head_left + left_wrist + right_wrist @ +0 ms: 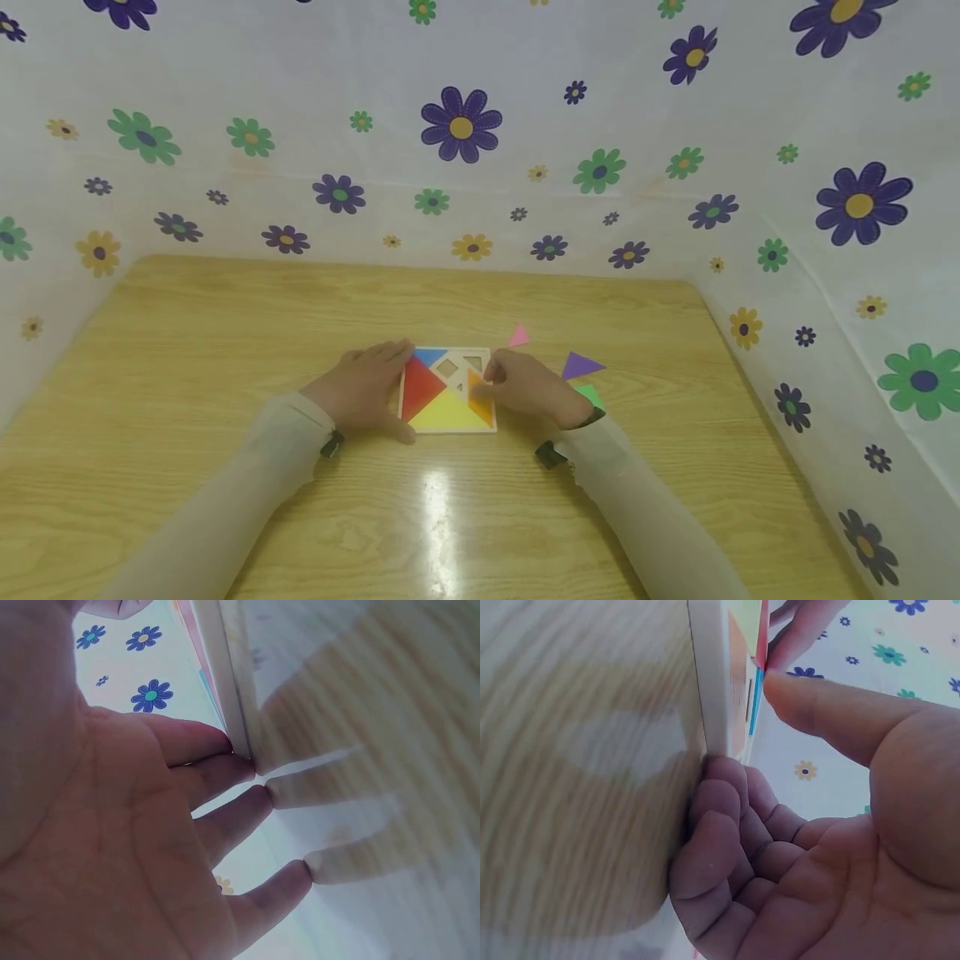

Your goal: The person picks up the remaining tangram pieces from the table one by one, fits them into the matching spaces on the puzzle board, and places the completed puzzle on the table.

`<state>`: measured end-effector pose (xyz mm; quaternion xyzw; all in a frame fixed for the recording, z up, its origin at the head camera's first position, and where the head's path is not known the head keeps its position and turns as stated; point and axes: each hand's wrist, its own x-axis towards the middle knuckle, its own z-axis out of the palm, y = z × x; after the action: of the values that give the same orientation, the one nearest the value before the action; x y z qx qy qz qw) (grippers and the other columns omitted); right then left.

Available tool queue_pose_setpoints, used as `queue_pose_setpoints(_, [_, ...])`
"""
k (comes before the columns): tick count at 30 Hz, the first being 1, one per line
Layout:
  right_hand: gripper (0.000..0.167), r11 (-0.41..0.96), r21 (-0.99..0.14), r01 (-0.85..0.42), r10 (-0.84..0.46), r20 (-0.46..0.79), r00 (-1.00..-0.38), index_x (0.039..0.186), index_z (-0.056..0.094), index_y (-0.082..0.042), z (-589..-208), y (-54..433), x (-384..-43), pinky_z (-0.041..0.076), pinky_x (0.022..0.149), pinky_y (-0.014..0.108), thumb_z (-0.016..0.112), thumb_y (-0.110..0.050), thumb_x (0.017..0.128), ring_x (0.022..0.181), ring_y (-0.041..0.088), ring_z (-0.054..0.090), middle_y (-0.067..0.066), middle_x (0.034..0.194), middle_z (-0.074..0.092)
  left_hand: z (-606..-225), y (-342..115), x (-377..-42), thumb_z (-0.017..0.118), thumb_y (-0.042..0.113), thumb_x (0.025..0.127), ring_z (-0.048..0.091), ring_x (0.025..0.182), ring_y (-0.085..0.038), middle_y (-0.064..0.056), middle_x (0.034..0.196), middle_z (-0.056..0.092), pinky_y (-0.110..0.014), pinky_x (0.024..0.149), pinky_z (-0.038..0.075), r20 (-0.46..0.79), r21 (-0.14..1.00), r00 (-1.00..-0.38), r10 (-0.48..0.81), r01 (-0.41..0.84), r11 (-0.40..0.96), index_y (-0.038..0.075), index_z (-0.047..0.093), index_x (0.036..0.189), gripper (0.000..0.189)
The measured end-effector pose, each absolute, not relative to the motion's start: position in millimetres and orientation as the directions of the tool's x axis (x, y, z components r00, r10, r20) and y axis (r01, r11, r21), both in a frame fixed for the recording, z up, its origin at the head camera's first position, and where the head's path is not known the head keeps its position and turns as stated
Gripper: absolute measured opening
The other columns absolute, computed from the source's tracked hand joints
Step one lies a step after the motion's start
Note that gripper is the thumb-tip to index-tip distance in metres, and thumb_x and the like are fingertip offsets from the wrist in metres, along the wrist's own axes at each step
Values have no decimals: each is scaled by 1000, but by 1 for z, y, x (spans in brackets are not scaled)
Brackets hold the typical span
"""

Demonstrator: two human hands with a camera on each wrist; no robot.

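A white-framed tangram board point(450, 432) lies on the table with a blue piece point(429, 356), a red triangle point(422, 388), a yellow triangle point(450, 414) and an orange piece point(482, 404) in it. Bare recesses show at its upper right. My left hand point(363, 392) spans the board's left edge, fingers extended and some tips at the frame in the left wrist view. At the opposite edge is my right hand point(532, 387), its thumb reaching over the orange piece. Its bent fingers point(709, 855) rest low beside the frame in the right wrist view.
Just beyond the right hand lie a pink triangle point(520, 336), a purple triangle point(581, 366) and a green piece point(590, 395), partly hidden by the wrist. Flower-printed white cloth point(405, 225) borders the wooden table point(337, 517) at the back and sides.
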<state>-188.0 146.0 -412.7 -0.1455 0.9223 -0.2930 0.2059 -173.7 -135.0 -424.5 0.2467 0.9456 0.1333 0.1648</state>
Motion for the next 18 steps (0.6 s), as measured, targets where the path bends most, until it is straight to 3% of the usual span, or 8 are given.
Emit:
queue_pose_setpoints(7, [31,782,-606,-147,-395,-299,-869,111,61,-7,-411,144,-185,49,77,32,78,-26,93,84,20,55,5,95,62,-422,-135,-172,81,72,72,20,157,-36,-13,171,21,-60,123,23,-243,338,-822,515,426,839,4,22,164,128])
queue_pose_setpoints(18, [28,789,-600,-134,-383,-308,-871,109,62,-8,-410,143,-185,48,76,32,79,-23,93,84,20,54,4,97,62,-423,-135,-172,80,73,72,21,157,-36,-13,171,22,-61,123,23,-248,321,-821,514,431,843,5,22,165,129])
